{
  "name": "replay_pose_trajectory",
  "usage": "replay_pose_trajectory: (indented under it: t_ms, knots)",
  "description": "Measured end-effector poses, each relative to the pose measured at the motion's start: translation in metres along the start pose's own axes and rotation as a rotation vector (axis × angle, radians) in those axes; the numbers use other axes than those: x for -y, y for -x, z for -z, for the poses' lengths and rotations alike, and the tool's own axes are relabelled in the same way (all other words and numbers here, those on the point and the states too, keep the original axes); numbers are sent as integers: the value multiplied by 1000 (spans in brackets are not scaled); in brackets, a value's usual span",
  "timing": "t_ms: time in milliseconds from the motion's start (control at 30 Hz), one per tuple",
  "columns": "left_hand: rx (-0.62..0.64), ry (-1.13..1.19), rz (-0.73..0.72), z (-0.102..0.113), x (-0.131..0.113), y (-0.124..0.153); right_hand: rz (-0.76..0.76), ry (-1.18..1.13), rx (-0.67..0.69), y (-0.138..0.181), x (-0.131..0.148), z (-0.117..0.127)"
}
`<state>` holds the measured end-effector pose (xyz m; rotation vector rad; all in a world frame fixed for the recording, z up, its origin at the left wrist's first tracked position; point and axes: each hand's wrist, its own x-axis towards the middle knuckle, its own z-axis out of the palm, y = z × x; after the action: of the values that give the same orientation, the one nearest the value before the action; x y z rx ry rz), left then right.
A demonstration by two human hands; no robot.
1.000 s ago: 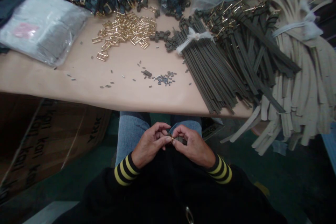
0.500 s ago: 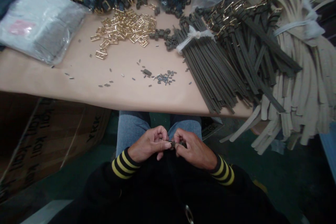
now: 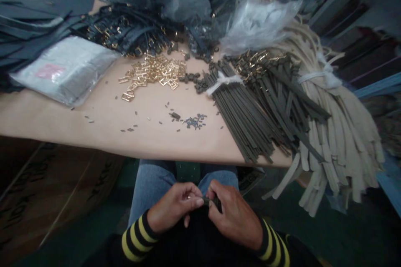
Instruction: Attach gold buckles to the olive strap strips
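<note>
My left hand (image 3: 181, 204) and my right hand (image 3: 232, 212) meet over my lap, just below the table's front edge. Between their fingertips is a small dark olive strap piece (image 3: 206, 201), pinched from both sides. Its exact shape is mostly covered by the fingers. A tiny bright glint shows at the left fingers, too small to name. On the table in front lie a small pile of little metal pieces (image 3: 194, 122) and a short olive piece (image 3: 175, 115). Farther back is a heap of gold rectangular buckles (image 3: 159, 71).
A bundle of olive straps (image 3: 242, 112) tied in white lies to the right, beside more straps with gold buckles and beige strips (image 3: 338, 133) overhanging the edge. At left are a clear plastic packet (image 3: 65, 71) and, below, a cardboard box (image 3: 62, 192). Black straps (image 3: 131, 29) lie behind.
The view has tilted up, so the table and hands appear lower and more of the background shows. Both hands keep pinching the olive strap piece, with the right hand turned slightly.
</note>
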<state>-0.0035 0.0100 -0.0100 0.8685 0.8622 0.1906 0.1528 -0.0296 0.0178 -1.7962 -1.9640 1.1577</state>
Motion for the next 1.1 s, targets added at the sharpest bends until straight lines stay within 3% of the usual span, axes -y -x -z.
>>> replay_pose_trajectory:
  t_ms: [133, 267, 433, 567, 633, 700, 733, 800, 900, 1100]
  knots:
    - [-20, -153, -91, 2, -4, -2, 48, 151, -53, -3, 5, 2]
    - [-100, -112, -246, -1, -8, -4, 54, 211, -43, -13, 13, 11]
    - [-90, 74, -183, 4, -4, -7, 124, 232, 89, -31, 22, 31]
    - [-117, 181, -231, 17, 7, -12, 286, 113, 235, -71, 24, 68]
    - [-127, 252, -223, 22, 13, -14, 302, 163, 30, -105, 22, 89]
    - [-131, 297, -216, 24, 17, -16, 285, 329, -273, -143, 19, 105]
    - [-134, 312, -214, 24, 18, -17, 287, 429, -345, -161, 18, 110]
    - [-139, 335, -215, 24, 19, -17, 247, 638, -328, -193, 15, 115]
    - [-126, 362, -216, 25, 20, -18, 211, 729, -287, -220, 14, 113]
    - [-100, 363, -209, 28, 18, -19, 174, 736, -283, -212, 19, 114]
